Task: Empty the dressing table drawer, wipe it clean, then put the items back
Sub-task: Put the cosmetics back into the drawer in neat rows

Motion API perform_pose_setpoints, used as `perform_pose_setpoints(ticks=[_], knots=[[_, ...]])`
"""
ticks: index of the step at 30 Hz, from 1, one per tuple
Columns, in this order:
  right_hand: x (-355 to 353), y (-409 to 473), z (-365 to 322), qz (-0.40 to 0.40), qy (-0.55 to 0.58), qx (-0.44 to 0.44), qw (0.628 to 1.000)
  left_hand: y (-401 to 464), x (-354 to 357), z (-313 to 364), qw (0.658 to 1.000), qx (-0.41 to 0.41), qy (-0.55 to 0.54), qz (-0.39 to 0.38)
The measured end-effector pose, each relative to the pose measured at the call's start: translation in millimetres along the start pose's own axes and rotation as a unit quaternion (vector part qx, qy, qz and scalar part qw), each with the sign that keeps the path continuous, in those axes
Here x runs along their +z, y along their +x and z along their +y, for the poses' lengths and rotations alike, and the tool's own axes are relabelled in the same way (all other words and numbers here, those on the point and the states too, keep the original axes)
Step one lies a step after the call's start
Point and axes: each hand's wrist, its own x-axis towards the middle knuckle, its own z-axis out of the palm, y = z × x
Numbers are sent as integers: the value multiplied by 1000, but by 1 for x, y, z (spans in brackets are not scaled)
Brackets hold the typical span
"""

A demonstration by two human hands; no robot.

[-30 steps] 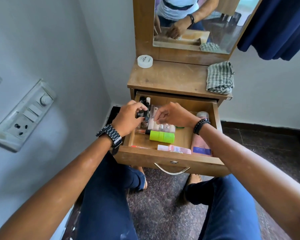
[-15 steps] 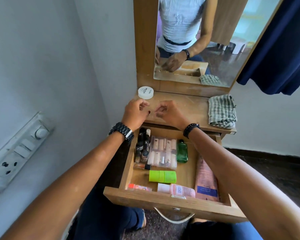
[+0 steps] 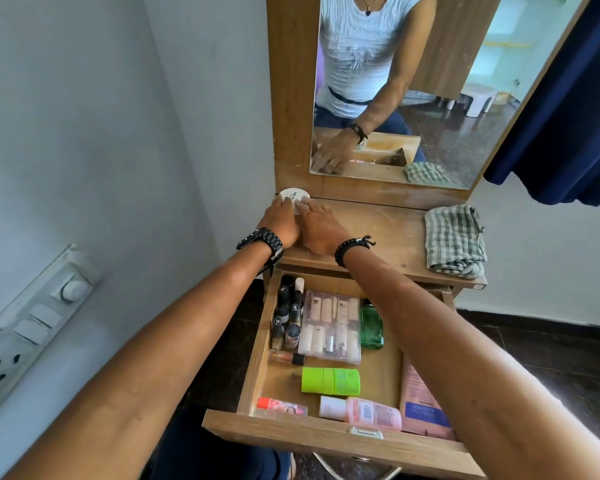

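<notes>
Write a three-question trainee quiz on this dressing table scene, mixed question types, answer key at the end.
1. True or false: the checked cloth lies inside the drawer.
2. Which sits nearest the drawer's front wall? A) green glass bottle B) pink bottle C) clear case of small bottles
3. Fill in: both hands reach toward the white round ____ on the tabletop.

Key: 1 false; 2 B; 3 tub.
</notes>
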Motion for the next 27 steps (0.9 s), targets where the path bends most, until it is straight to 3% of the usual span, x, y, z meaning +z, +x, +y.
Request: perform_pose_setpoints(ticks=[4,7,10,13,16,21,27], knots=[[1,-7,4,59,17,7,998,-8,2,-1,999,37,0,23],[-3,-16,9,93,98,15,991,-14,0,-1,997,40,-23,58],[-4,-19,14,123,148,24,981,-15,-2,4,992,-18,-95,77],[-5,-22,15,124,201,28,971,-21,-8,13,972,-97,-210,46],[-9,-33,18,118,213,25,970,-31,-15,23,959,-122,-254,42],[-11,-66,32,98,277,68,954,-66,-16,41,955,-93,-279,34],[-21,-144,46,121,266,61,954,-123,-1,54,955,2,-298,-1]])
